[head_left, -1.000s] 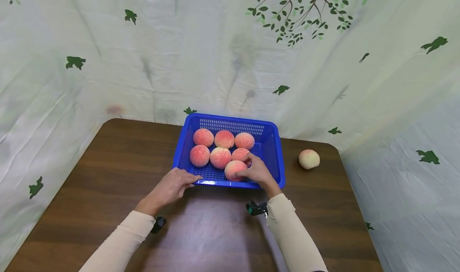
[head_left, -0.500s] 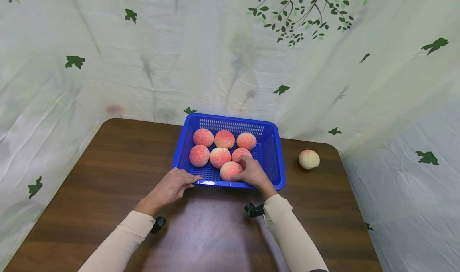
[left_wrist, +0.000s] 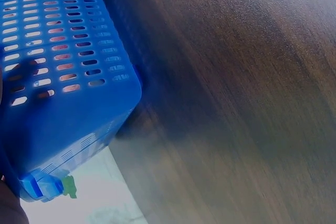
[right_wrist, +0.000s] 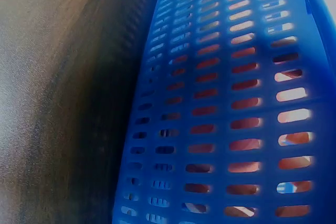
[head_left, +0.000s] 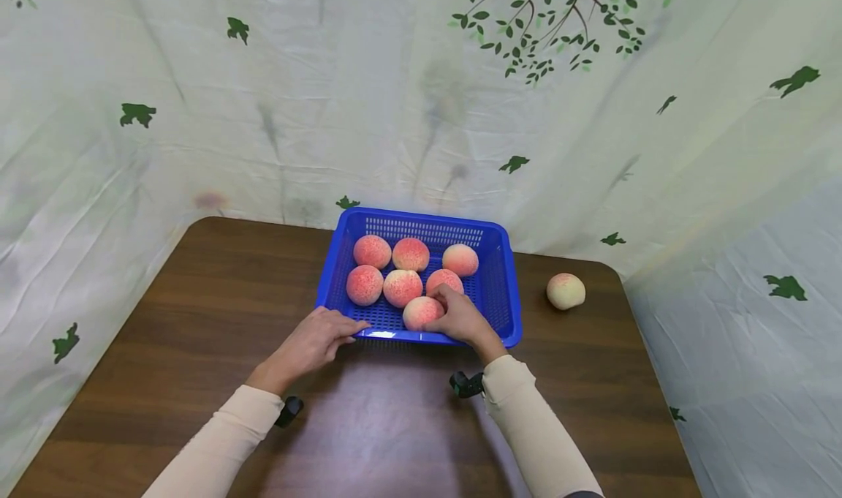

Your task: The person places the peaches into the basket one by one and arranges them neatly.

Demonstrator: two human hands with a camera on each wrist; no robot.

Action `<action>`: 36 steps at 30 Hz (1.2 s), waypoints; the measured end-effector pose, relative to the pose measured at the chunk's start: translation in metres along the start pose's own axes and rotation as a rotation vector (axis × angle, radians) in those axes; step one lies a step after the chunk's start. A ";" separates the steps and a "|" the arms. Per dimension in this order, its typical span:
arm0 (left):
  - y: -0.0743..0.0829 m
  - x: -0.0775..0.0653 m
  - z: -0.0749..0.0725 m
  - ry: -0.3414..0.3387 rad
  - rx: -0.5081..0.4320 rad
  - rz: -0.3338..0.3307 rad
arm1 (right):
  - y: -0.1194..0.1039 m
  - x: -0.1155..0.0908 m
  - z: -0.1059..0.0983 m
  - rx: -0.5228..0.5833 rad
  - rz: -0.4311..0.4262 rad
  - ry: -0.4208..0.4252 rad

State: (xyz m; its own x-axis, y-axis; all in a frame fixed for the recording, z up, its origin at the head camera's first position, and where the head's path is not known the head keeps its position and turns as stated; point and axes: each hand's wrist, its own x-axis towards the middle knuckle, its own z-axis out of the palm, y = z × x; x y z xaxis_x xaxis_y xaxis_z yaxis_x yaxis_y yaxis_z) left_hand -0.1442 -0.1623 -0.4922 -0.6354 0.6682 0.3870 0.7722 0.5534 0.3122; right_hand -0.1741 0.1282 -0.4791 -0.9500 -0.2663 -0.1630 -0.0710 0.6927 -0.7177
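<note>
A blue plastic basket (head_left: 492,286) with slotted walls holds several red-and-cream peaches, among them a back-right peach (head_left: 460,259) set apart from its row. My right hand (head_left: 463,317) reaches over the near rim and grips the front peach (head_left: 422,313) between thumb and fingers, low inside the near wall. Just behind it sits another peach (head_left: 444,281), partly covered by my fingers. My left hand (head_left: 322,335) holds the rim at the basket's near left corner. Both wrist views mostly show the basket's outer wall (left_wrist: 68,114), with pinkish peach colour through the slots in the right wrist view.
A paler peach (head_left: 566,292) lies on the brown wooden table (head_left: 217,322), right of the basket. Behind the table hangs a white curtain (head_left: 395,118) with a leaf print, close to the basket's far rim.
My right hand has shifted slightly left with the front peach, bringing it nearer the middle of the near wall. The back-right peach has rolled to the right. My left hand stays on the rim.
</note>
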 end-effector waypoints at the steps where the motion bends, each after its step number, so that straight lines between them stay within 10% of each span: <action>1: 0.000 0.000 0.000 0.001 -0.001 -0.002 | -0.001 -0.001 0.000 -0.013 -0.009 0.013; 12: 0.001 0.000 0.000 -0.026 -0.005 -0.038 | 0.001 -0.005 0.000 0.026 0.028 0.137; 23: 0.004 0.003 0.001 -0.030 -0.013 -0.046 | 0.018 -0.014 -0.018 0.501 -0.034 0.325; 36: 0.005 0.002 -0.005 -0.051 -0.011 -0.065 | 0.058 -0.035 -0.076 0.756 -0.050 0.496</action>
State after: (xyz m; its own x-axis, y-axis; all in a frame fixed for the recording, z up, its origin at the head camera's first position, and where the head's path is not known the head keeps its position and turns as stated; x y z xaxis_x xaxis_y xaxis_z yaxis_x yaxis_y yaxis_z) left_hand -0.1419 -0.1609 -0.4860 -0.6836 0.6556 0.3208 0.7290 0.5911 0.3453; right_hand -0.1682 0.2285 -0.4635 -0.9856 0.1562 0.0653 -0.0634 0.0168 -0.9978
